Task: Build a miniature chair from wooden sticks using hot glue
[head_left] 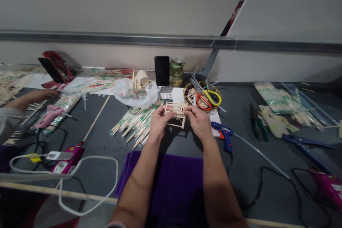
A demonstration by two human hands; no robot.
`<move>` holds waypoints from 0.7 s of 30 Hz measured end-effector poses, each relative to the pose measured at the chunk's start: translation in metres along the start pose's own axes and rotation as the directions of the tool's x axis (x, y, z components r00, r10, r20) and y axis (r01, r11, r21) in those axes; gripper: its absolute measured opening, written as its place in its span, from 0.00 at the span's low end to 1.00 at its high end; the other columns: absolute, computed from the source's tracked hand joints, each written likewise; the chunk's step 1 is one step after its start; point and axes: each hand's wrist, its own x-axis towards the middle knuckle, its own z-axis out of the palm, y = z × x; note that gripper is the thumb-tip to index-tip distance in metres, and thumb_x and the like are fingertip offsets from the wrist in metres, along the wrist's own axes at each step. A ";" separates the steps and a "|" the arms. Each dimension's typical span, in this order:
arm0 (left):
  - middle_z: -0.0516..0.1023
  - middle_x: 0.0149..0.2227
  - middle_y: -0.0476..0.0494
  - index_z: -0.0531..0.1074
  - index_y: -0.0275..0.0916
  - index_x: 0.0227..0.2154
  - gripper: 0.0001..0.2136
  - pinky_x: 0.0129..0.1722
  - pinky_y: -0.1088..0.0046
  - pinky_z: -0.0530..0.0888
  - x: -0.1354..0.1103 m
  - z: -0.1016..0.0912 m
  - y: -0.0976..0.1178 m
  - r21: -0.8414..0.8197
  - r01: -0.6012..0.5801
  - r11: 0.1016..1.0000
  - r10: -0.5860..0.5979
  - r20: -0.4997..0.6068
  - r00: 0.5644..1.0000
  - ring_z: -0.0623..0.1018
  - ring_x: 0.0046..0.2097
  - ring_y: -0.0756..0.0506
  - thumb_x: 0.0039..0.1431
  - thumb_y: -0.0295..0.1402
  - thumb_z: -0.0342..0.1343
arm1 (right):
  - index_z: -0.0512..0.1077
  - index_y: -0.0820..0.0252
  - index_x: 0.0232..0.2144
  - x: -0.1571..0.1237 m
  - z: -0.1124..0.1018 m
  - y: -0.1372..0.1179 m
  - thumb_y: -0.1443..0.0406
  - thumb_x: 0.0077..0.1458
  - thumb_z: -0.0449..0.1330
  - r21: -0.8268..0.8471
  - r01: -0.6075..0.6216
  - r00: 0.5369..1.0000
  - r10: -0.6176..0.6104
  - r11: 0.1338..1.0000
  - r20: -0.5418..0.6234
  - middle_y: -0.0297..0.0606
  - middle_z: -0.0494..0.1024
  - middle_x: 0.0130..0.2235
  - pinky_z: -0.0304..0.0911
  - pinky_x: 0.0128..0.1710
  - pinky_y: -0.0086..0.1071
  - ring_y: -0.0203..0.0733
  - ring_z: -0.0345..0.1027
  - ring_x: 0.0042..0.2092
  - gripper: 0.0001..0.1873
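Observation:
A small frame of glued wooden sticks [176, 111] is held over the dark table [112, 142] between both my hands. My left hand [158, 124] grips its left side with curled fingers. My right hand [198, 122] pinches its right side. Wrapped bundles of bamboo sticks [136, 121] lie just left of my left hand. A blue glue gun [224, 136] lies right of my right hand. A purple cloth [171, 181] lies under my forearms.
A basket with scissors [203, 97], a black phone [161, 71] on a stand and a green jar [176, 72] stand behind. Green pliers [257, 125] and more stick packs [283, 102] lie right. Another person's hand [40, 95] and a pink glue gun [50, 114] are left.

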 end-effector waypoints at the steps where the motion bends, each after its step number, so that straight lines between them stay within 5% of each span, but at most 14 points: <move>1: 0.77 0.29 0.50 0.75 0.38 0.23 0.11 0.37 0.73 0.72 0.000 0.000 -0.001 0.005 -0.005 1.000 0.005 0.001 1.000 0.74 0.31 0.51 0.33 0.29 0.71 | 0.75 0.55 0.34 0.000 -0.004 0.000 0.61 0.60 0.54 -0.010 0.001 1.000 -0.001 1.000 0.022 0.36 0.80 0.33 0.61 0.35 0.31 0.41 0.70 0.33 0.10; 5: 0.75 0.30 0.51 0.74 0.38 0.24 0.11 0.38 0.74 0.70 0.002 -0.004 -0.004 0.027 -0.051 0.998 0.051 -0.034 0.998 0.73 0.32 0.51 0.37 0.30 0.71 | 0.75 0.56 0.33 -0.001 -0.017 0.001 0.61 0.59 0.54 -0.009 -0.020 0.998 0.021 1.000 0.060 0.35 0.79 0.32 0.59 0.35 0.30 0.39 0.69 0.32 0.10; 10: 0.75 0.32 0.50 0.73 0.38 0.29 0.14 0.39 0.74 0.70 0.005 -0.004 -0.012 0.059 -0.094 0.994 0.096 -0.037 0.995 0.73 0.35 0.50 0.40 0.32 0.71 | 0.74 0.58 0.32 -0.001 -0.020 0.002 0.59 0.56 0.58 0.150 -0.121 0.989 0.133 0.981 -0.071 0.29 0.70 0.24 0.54 0.27 0.28 0.35 0.59 0.25 0.10; 15: 0.76 0.35 0.52 0.67 0.44 0.41 0.25 0.43 0.73 0.71 0.003 0.001 -0.015 -0.109 -0.154 0.982 0.147 -0.072 0.987 0.76 0.38 0.50 0.40 0.31 0.73 | 0.74 0.59 0.30 -0.002 -0.007 -0.011 0.58 0.56 0.59 0.277 -0.126 0.987 0.147 0.952 -0.058 0.27 0.66 0.22 0.51 0.24 0.27 0.32 0.54 0.23 0.11; 21: 0.77 0.42 0.49 0.70 0.45 0.36 0.17 0.39 0.75 0.72 0.003 0.001 -0.009 -0.198 -0.167 0.966 0.156 -0.070 0.985 0.77 0.41 0.49 0.48 0.42 0.69 | 0.75 0.59 0.32 -0.006 0.015 -0.020 0.57 0.58 0.58 0.260 -0.136 0.991 0.129 0.956 0.042 0.26 0.64 0.21 0.51 0.25 0.27 0.32 0.54 0.23 0.12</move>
